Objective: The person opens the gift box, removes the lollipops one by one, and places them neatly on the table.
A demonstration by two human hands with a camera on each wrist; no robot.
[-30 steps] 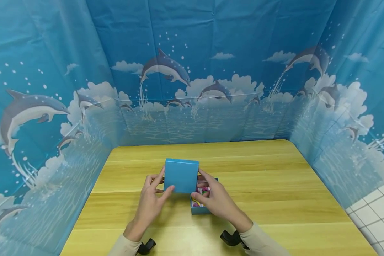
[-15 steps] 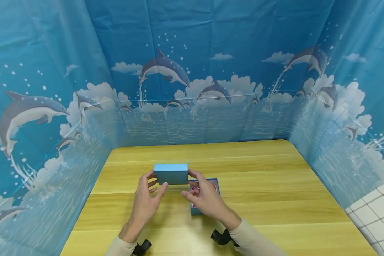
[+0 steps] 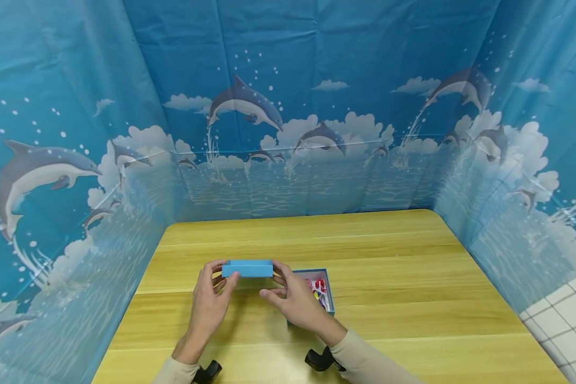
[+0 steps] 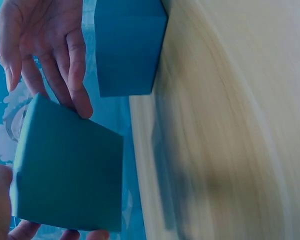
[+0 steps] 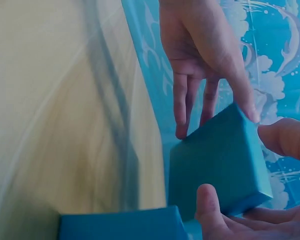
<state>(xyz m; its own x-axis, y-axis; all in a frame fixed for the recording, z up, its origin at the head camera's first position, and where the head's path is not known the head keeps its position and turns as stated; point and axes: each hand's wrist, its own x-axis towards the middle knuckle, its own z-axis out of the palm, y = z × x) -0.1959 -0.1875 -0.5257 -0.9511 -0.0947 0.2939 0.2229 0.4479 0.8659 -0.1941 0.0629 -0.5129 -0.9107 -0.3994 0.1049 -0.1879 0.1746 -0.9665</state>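
Yellow wood-grain surface with a rounded far right corner, bounded at the back and sides by a blue dolphin-printed curtain; bare wood extends well to the right of the work and also behind it. The shallow square blue card lid is held above the surface, left of centre, with its right end near the blue square card box, which stands on the wood and contains small red, yellow and purple pieces. Both forearms, in beige sleeves, enter from the near edge and converge. The left hand pinches the lid's left end, its thumb on the near side and the other fingers around the end. The right hand supports the opposite end on extended fingers, its thumb spread apart from the lid. The right hand covers the box's left portion and near left corner, hiding part of the contents. Both wrist views cut off the box at the frame edge; the side to which the lid's hollow faces is hard to make out.
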